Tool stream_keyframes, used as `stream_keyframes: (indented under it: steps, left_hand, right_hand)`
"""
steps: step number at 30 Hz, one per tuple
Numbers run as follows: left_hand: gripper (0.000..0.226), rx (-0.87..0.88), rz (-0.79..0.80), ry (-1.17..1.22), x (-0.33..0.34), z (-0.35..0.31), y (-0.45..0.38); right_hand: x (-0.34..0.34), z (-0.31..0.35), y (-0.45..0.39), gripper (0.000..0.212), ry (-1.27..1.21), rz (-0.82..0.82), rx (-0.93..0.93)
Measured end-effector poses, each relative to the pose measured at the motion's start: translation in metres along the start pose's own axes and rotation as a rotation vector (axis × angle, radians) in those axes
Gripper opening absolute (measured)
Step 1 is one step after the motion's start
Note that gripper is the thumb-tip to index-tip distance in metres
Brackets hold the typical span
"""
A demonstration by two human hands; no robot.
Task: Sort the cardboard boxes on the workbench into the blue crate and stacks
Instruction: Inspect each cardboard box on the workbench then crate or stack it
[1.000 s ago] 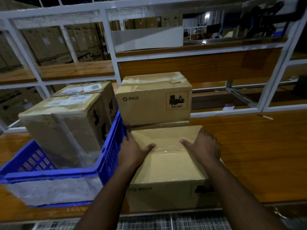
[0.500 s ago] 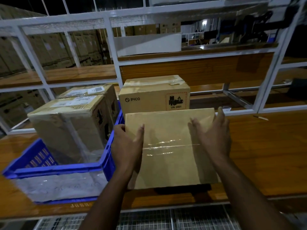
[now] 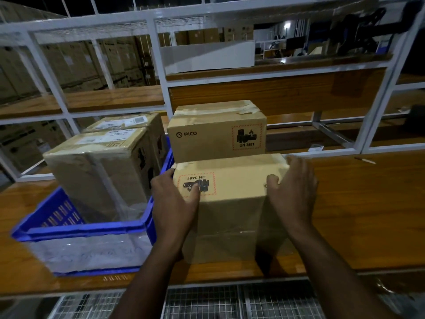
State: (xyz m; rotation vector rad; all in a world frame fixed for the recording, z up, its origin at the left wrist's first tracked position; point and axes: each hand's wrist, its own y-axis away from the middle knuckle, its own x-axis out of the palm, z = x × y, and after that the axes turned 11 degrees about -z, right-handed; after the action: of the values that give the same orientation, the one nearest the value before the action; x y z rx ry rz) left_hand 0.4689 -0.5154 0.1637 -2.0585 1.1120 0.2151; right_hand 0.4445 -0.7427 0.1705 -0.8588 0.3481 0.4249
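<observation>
On the counter [image 3: 358, 203], the crate [image 3: 82, 229] sits at the left with 2 boxes standing in it, one box [image 3: 99, 171] in front and the other box [image 3: 128, 123] right behind it. Just right of the crate, the held box [image 3: 230, 203] is between the left hand [image 3: 172, 203] and right hand [image 3: 292, 192]. Directly behind it is another box [image 3: 216, 134]. The shelf frame [image 3: 158, 65] rises at the back of the counter.

a wooden workbench [image 3: 358, 203] carries a blue crate [image 3: 87, 229] at near left. just right of the crate a cardboard box [image 3: 230, 217] stands at the near edge, with a pico box [image 3: 216, 134] behind it, farther back.
</observation>
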Motion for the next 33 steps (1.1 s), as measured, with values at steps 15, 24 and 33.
stream_keyframes:
  steps: [15, 24, 33]
  left_hand:
    - [0.051, 0.344, 0.336, -0.220, 0.012, -0.018, -0.027]
    - [0.052, 0.482, 0.627, -0.236, 0.043, -0.043, -0.039]
    - [0.072, 0.416, 0.601, -0.387, 0.042, -0.018, -0.057]
  right_hand:
    - [0.028, 0.030, -0.011, 0.025, 0.130, 0.278, -0.220]
    - [0.053, 0.055, -0.014, 0.026, 0.036, 0.529, -0.409]
    - [0.052, 0.032, -0.025, 0.049, 0.159, 0.422, -0.239]
